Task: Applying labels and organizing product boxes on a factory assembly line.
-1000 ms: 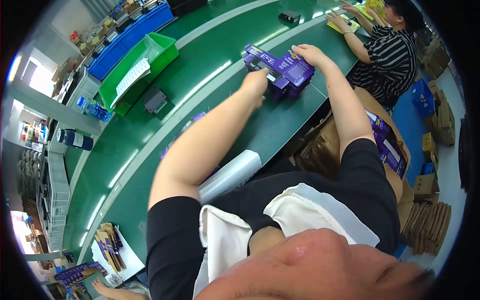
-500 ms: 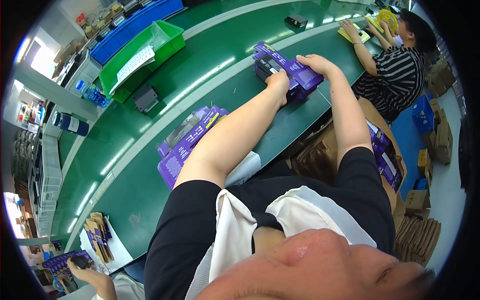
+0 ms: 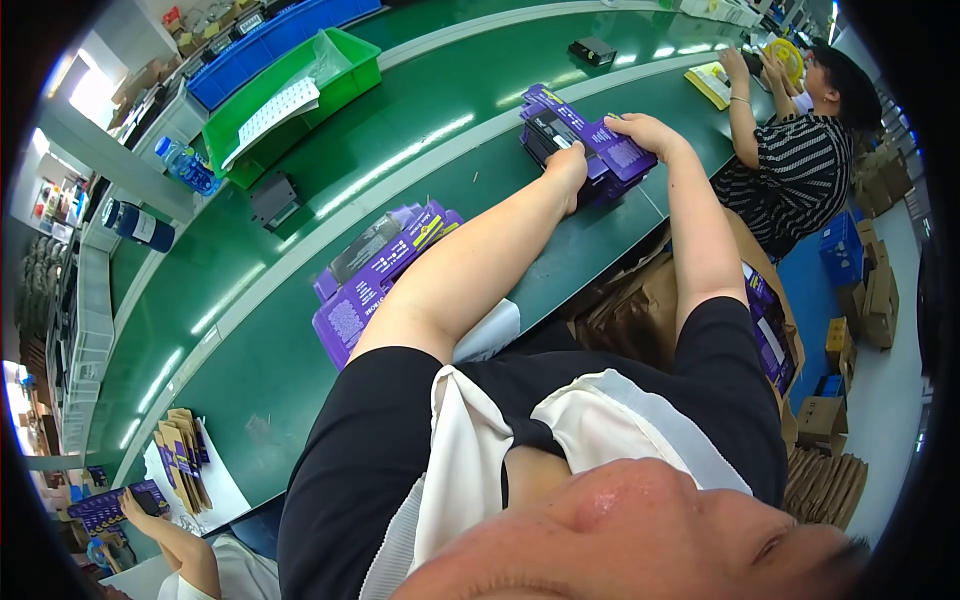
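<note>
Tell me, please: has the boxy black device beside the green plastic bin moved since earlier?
Yes: the black device has shifted toward lower left against the green bin.

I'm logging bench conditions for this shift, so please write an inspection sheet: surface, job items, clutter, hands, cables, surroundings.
Surface: green bench, with bright glare streaks
Job items: purple packaging at the hands; second pile nearer the wearer
Clutter: green bin, black box, clear bottle
Hands: left hand and right hand both touch the farther packaging; grips partly hidden
Cables: nothing seen
Surroundings: striped-top co-worker at right; brown boxes on the floor
</note>
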`<action>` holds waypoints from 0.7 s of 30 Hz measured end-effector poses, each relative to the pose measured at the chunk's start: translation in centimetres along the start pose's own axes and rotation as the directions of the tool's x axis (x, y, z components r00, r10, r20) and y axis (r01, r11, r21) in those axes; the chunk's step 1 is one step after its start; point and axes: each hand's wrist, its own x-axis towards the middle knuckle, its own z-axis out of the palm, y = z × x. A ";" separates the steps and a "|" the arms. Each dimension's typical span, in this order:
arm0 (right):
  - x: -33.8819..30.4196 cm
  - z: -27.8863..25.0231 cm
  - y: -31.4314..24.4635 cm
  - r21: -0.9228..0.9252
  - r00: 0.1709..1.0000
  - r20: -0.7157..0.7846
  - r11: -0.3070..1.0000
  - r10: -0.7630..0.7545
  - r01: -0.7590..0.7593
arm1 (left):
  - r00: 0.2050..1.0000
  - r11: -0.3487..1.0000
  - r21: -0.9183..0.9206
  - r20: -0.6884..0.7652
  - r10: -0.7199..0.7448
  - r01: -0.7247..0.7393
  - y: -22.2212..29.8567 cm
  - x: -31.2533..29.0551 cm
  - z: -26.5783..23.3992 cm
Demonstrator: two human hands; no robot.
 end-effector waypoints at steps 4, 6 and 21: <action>-0.1 -0.4 -0.4 -0.010 1.000 0.024 1.000 0.003 -0.002 | 0.996 1.000 0.009 -0.089 -0.017 0.018 -0.4 0.2 0.7; -0.3 -0.7 -0.6 -0.027 1.000 0.031 1.000 0.001 0.000 | 0.999 1.000 -0.003 -0.042 0.006 -0.006 -0.4 0.2 0.4; -2.2 1.4 -3.6 -0.528 0.912 -0.344 0.849 -0.223 0.008 | 0.999 0.997 -0.062 0.008 0.034 -0.033 -0.1 0.0 0.0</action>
